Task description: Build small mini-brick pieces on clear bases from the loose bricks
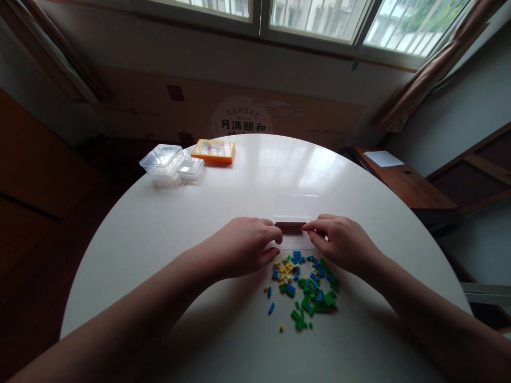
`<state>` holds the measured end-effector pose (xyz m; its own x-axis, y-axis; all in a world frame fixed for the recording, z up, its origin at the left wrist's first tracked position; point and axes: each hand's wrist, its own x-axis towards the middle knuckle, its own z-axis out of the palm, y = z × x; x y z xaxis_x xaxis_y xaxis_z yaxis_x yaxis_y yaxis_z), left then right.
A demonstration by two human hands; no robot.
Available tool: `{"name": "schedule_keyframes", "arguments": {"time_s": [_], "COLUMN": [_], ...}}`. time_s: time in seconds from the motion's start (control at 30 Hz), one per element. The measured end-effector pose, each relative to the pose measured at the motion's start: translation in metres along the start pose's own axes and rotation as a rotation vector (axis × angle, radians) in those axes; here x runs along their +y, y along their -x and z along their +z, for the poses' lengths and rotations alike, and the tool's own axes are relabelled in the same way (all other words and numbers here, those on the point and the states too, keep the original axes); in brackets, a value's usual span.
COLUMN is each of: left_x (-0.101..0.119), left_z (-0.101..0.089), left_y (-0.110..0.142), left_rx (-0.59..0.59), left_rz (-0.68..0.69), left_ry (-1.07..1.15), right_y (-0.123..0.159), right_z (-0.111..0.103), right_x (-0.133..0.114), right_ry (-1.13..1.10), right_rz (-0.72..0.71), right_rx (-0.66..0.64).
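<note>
Between my two hands is a dark brown studded building-brick strip (290, 227), lying across a clear flat plastic case (297, 205). At its left end are the curled fingers of my left hand (253, 242), the thumb bent below them. My right hand (341, 239) has its index fingertip on the strip's right end, the other fingers folded in. The fingers partly cover both ends. Just nearer to me lies a loose pile of small building bricks (309, 282) in green, blue, yellow and cream.
Farther back on the round white table (139, 255) stand clear plastic boxes (163, 159) and an orange box (213, 151). Single bricks lie scattered at the pile's near side. Beyond the table's right edge is a wooden desk (415, 186) with white paper (384, 158).
</note>
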<state>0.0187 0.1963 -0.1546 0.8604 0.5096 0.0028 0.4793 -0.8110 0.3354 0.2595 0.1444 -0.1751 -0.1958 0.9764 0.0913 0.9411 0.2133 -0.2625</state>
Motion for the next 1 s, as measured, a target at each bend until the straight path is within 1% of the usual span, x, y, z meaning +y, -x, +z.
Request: {"name": "schedule_keyframes", "arguments": {"time_s": [0.3, 0.5, 0.7, 0.9, 1.0], "left_x": [0.0003, 0.0004, -0.0001, -0.0008, -0.001], "left_z": [-0.0005, -0.0001, 0.0005, 0.0007, 0.001], "left_y": [0.0003, 0.0004, 0.0006, 0.0007, 0.0007], "left_rx": [-0.008, 0.005, 0.013, 0.006, 0.014], "left_rz": [-0.006, 0.001, 0.005, 0.007, 0.008], "left_ry": [0.009, 0.006, 0.004, 0.008, 0.005], "right_y": [-0.0006, -0.0006, 0.0013, 0.002, 0.0009], "right_z": [0.0008, 0.002, -0.0001, -0.0026, -0.0024], "right_x": [0.0013, 0.0003, 0.002, 0.0026, 0.0021], "right_ry": [0.007, 0.012, 0.008, -0.088, -0.102], "right_rz": [-0.029, -0.022, -0.022, -0.06, -0.063], "right_rx": [0.044, 0.031, 0.059, -0.036, -0.047]}}
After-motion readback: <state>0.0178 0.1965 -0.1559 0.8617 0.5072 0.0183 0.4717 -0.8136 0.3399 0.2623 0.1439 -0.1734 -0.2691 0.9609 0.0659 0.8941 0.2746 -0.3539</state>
